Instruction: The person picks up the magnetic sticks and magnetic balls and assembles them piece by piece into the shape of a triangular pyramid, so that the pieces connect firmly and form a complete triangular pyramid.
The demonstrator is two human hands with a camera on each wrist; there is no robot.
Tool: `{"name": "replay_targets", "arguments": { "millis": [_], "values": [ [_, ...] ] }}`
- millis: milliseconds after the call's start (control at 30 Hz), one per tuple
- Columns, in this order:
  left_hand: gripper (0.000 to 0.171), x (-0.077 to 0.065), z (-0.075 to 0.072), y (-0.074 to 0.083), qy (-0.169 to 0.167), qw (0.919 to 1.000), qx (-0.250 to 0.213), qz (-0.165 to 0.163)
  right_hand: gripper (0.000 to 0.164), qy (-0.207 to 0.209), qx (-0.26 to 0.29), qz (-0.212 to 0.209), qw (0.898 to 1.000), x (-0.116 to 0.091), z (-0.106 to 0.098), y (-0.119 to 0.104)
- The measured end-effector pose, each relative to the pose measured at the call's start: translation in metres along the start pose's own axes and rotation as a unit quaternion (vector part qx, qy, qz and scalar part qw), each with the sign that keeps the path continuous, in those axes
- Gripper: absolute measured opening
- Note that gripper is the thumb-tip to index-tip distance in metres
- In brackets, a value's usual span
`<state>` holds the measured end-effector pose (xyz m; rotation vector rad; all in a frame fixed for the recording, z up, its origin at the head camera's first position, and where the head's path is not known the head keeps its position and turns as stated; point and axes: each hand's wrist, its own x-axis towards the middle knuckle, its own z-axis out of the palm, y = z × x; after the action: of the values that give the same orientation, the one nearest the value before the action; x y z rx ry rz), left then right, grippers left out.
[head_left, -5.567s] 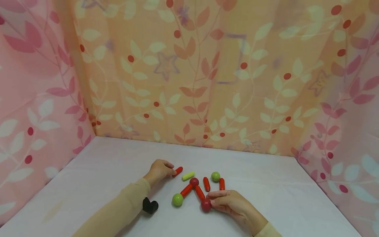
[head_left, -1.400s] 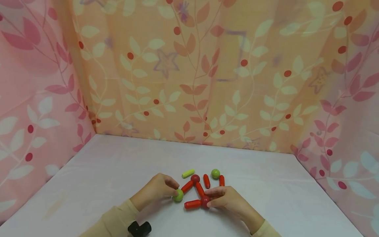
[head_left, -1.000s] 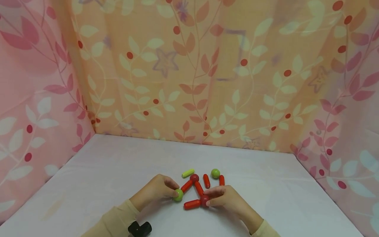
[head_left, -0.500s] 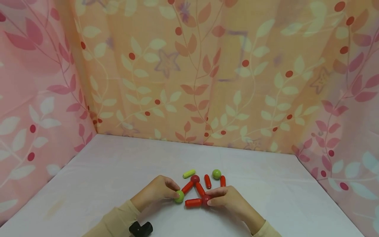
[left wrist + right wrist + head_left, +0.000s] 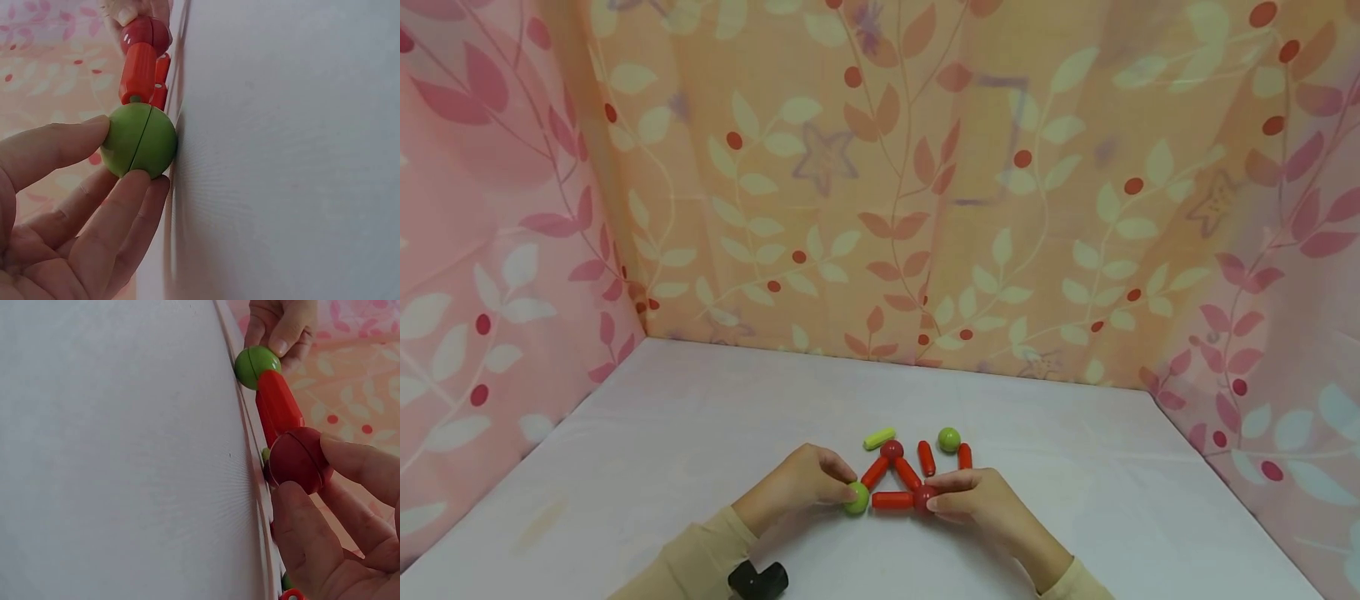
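Note:
My left hand (image 5: 805, 479) pinches a green ball (image 5: 139, 140) between thumb and fingers. My right hand (image 5: 981, 504) pinches a dark red ball (image 5: 300, 459) the same way. From that ball a red rod (image 5: 892, 500) points left, its free end close to the green ball; in the left wrist view a narrow gap shows there. Two more red rods (image 5: 875, 472) run from the held balls up to another dark red ball (image 5: 892, 451), so the pieces form a near triangle lying on the white table.
Behind the triangle lie a yellow-green rod (image 5: 879, 439), a loose red rod (image 5: 927, 458), a second green ball (image 5: 949, 440) and another red rod (image 5: 965, 456) beside my right fingers. A black device (image 5: 758, 579) sits at my left wrist. Patterned cloth walls (image 5: 820, 208) surround the white table (image 5: 700, 400).
Earlier my left hand took a red rod from the back left; that rod now sits on the right-hand ball. Its free end has swung up level with the green ball, which my left hand now holds.

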<state>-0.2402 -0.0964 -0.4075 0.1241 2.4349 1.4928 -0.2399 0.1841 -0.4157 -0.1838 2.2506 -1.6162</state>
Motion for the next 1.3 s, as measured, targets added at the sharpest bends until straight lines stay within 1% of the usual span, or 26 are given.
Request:
{"name": "replay_targets", "arguments": {
  "millis": [133,400,633,867,1100,1300],
  "values": [
    [0.017,-0.0002,0.0009,-0.0001,0.001,0.9999,-0.01,0.0,0.037,0.007,0.001,0.002,1.0,0.0001,0.0006,0.0001],
    [0.016,-0.0002,0.0022,0.0004,0.007,1.0,-0.003,-0.002,0.036,0.017,-0.002,0.004,1.0,0.0006,0.0018,0.002],
    [0.016,0.0001,0.0042,-0.0007,0.002,1.0,-0.006,0.007,0.035,0.032,-0.033,0.01,0.999,0.001,0.0028,0.0024],
    [0.016,0.0016,0.0048,-0.0016,0.004,1.0,-0.006,0.004,0.036,0.022,-0.022,0.007,0.999,0.0004,0.003,0.0011],
    [0.017,0.0017,0.0053,-0.0026,0.005,1.0,-0.007,0.001,0.037,0.012,-0.005,0.003,1.0,0.0025,0.0032,0.0057],
    [0.018,0.0017,0.0051,-0.0031,0.008,0.9999,-0.011,0.008,0.037,0.009,-0.011,0.002,1.0,0.0014,0.0023,0.0061]
  ]
}}
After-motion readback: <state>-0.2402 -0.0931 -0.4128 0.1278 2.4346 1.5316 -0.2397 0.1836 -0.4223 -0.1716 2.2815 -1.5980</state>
